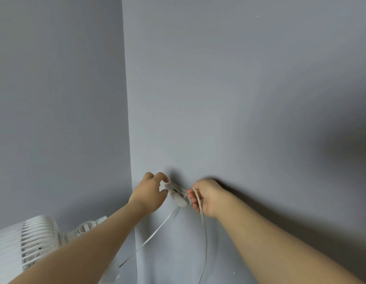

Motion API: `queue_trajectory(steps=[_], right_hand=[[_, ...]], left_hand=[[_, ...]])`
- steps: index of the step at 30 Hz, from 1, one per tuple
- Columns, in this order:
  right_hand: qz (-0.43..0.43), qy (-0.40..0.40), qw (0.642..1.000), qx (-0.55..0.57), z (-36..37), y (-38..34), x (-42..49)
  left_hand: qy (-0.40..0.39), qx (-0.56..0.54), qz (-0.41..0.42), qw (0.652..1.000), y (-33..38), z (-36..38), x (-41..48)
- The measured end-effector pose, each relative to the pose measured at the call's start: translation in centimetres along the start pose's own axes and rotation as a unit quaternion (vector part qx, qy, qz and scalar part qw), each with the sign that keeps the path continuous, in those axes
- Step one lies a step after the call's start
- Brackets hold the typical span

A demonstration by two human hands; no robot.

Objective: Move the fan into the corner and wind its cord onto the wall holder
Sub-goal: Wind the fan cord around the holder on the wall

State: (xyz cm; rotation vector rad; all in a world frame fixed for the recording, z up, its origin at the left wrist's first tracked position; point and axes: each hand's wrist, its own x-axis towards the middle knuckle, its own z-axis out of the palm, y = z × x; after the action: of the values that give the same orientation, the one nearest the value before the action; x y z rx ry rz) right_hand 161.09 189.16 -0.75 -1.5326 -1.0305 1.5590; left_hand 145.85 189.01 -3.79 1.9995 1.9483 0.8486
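Observation:
A white fan [32, 240] stands at the lower left, close to the corner of two grey walls. A small white wall holder [177, 194] sticks out of the right-hand wall at hand height. The flat white cord [157, 230] runs from the holder down towards the fan, and a second strand hangs in a loop to the right. My left hand [150, 194] pinches the holder's upper end with curled fingers. My right hand [206, 196] grips the cord just right of the holder, and the cord passes over its fingers.
The wall corner [129, 140] runs vertically just left of the holder. Both grey walls are bare above the hands. My forearms cross the lower part of the view and hide part of the fan's stand.

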Motion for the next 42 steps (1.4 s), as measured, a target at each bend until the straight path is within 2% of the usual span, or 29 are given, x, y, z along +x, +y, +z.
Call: queue_trajectory(steps=[5, 8, 11, 16, 19, 21, 23, 25, 27, 36, 42], right_hand=[[-0.001, -0.031, 0.992, -0.120, -0.1, -0.5, -1.2], [0.023, -0.032, 0.991, -0.127, 0.4, -0.4, -1.3], [-0.004, -0.021, 0.994, -0.106, 0.9, -0.4, -1.6], [-0.055, -0.038, 0.997, -0.022, 1.1, -0.3, -2.2], [-0.062, -0.008, 0.996, -0.066, 1.6, -0.1, -1.2], [-0.103, 0.038, 0.974, -0.200, 1.8, 0.4, 0.1], [-0.153, 0.077, 0.932, -0.320, 1.9, 1.2, 1.2], [-0.178, 0.094, 0.905, -0.375, 2.0, 2.3, 2.1], [-0.189, 0.102, 0.886, -0.411, 2.1, 2.9, 2.5], [-0.205, 0.131, 0.816, -0.524, 1.7, 2.5, 2.8], [-0.221, 0.142, 0.759, -0.596, 1.3, 2.0, 2.2]], left_hand=[[0.008, -0.081, -0.022, 0.996, 1.1, -1.4, 0.1], [-0.061, -0.194, -0.031, 0.979, 2.1, -1.5, -0.3], [-0.095, -0.252, -0.039, 0.962, 2.6, -1.5, -0.5], [-0.071, -0.218, -0.008, 0.973, 2.0, -1.9, -0.1], [-0.033, -0.154, 0.001, 0.987, 1.6, -2.3, 0.3], [-0.001, -0.111, 0.005, 0.994, 1.2, -2.5, 0.7], [0.010, -0.041, 0.023, 0.999, 1.0, -2.4, 0.9], [0.010, 0.068, 0.057, 0.996, 1.0, -2.0, 1.0], [0.014, 0.117, 0.082, 0.990, 0.7, -1.4, 1.2], [-0.001, 0.167, 0.077, 0.983, 0.4, 0.1, 2.0], [0.004, 0.116, 0.009, 0.993, -0.7, 1.4, 4.0]])
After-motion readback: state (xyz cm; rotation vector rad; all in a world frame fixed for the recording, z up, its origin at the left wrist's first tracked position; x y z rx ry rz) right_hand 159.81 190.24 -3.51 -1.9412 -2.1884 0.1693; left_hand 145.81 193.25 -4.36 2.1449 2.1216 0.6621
